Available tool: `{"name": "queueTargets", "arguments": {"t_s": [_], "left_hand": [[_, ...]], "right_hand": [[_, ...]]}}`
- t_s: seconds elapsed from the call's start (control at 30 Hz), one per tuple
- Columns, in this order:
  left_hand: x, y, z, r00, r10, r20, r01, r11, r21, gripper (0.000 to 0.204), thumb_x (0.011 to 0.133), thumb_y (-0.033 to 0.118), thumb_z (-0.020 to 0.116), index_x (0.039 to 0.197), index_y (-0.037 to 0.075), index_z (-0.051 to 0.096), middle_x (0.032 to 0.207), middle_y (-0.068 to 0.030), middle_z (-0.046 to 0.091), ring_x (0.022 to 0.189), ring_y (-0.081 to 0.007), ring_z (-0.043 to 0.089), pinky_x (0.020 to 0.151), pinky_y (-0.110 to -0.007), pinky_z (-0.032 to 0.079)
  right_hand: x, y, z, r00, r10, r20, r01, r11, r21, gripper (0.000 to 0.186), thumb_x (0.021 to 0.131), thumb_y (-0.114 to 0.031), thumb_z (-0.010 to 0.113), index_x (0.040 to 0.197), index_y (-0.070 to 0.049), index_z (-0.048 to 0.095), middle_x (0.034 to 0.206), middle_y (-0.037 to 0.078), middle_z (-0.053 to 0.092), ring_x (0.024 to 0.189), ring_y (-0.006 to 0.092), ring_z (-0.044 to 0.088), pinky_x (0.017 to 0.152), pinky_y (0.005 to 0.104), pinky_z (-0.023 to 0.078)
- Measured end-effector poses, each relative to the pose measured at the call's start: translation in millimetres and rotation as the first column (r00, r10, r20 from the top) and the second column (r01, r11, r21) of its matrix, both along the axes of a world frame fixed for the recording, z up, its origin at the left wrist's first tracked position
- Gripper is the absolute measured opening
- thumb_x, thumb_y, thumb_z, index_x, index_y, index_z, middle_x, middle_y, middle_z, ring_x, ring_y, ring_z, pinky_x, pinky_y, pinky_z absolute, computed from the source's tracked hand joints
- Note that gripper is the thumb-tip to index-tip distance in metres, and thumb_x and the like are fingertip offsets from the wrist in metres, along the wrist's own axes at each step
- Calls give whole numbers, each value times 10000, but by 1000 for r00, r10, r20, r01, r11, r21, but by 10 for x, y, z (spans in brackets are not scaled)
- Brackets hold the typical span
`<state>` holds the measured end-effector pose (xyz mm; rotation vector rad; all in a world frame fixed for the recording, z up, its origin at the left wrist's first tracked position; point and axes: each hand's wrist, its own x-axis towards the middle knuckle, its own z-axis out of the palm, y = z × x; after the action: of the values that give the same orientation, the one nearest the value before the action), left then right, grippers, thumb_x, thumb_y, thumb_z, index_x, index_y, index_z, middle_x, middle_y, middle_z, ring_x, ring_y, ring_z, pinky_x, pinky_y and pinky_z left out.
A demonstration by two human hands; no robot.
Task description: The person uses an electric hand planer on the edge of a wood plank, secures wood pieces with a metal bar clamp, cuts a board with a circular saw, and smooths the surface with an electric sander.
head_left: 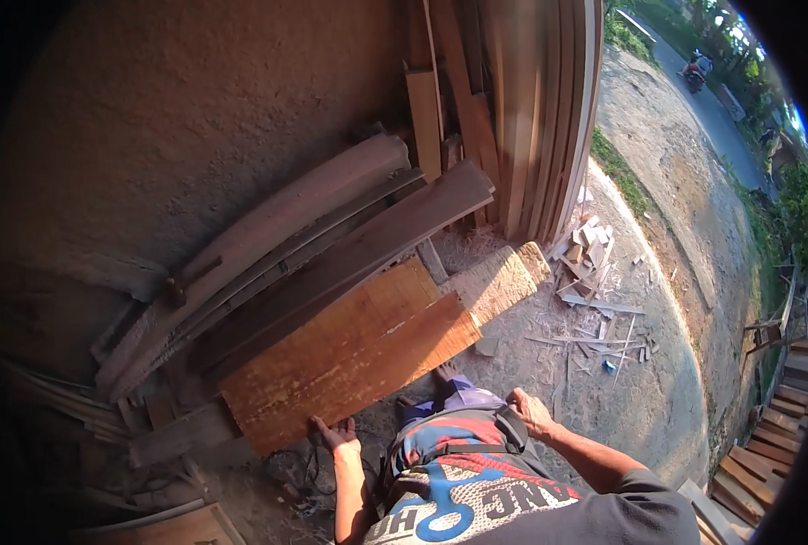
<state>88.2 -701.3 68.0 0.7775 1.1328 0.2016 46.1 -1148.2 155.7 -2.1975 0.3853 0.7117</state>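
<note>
Two orange-brown wooden boards lie side by side in front of me: a wider far board and a near board with pale worn patches. At the near board's front edge is my left hand, its fingers spread and their tips at the wood. My right hand is closed beside my waist, by a black strap or pouch. Whatever it may hold is hidden. Beneath the boards, a thick pale timber sticks out at the right end.
Long dusty planks are piled against the wall behind the boards. Tall planks lean upright at the back. Offcuts and thin strips litter the concrete floor at right. More slats lie far right, and a motorbike is on the road.
</note>
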Motion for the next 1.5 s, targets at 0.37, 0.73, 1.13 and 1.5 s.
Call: {"name": "queueTargets", "arguments": {"t_s": [0.37, 0.73, 1.13, 1.5], "left_hand": [[-414, -2, -287, 993, -121, -9, 121, 992, -21, 845, 908, 777, 423, 1431, 113, 416, 1246, -179, 632, 972, -296, 655, 816, -474, 543], [-2521, -236, -707, 925, 303, -228, -333, 937, -105, 545, 943, 587, 586, 1175, 107, 473, 975, -105, 659, 760, -256, 666, 671, -441, 550], [-3689, -2035, -902, 596, 692, -407, -785, 608, -114, 672, 955, 569, 555, 1335, 41, 391, 1042, -202, 668, 710, -317, 693, 555, -431, 578], [-3893, -2149, -1129, 230, 927, -296, -973, 212, -91, 504, 985, 483, 554, 1250, 64, 464, 1098, -192, 629, 839, -321, 674, 696, -479, 577]], "right_hand": [[-20, -168, -72, 972, 197, -126, -89, 809, 581, 458, 853, -256, 727, 1247, -55, 606, 1109, 35, 674, 967, 129, 623, 836, 297, 503], [869, 573, -370, 601, 799, 26, -791, 589, 165, 298, 966, -240, 601, 1166, -26, 655, 959, 56, 724, 918, 207, 700, 864, 344, 530], [1428, 2056, -261, -33, 981, 192, -994, -53, 97, 297, 968, -258, 593, 1147, -34, 672, 936, 68, 727, 916, 221, 710, 853, 352, 538], [245, 4315, 334, -407, 878, 253, -891, -443, 105, 254, 953, -221, 568, 1126, -82, 693, 963, 153, 722, 929, 311, 708, 819, 406, 550]]}}
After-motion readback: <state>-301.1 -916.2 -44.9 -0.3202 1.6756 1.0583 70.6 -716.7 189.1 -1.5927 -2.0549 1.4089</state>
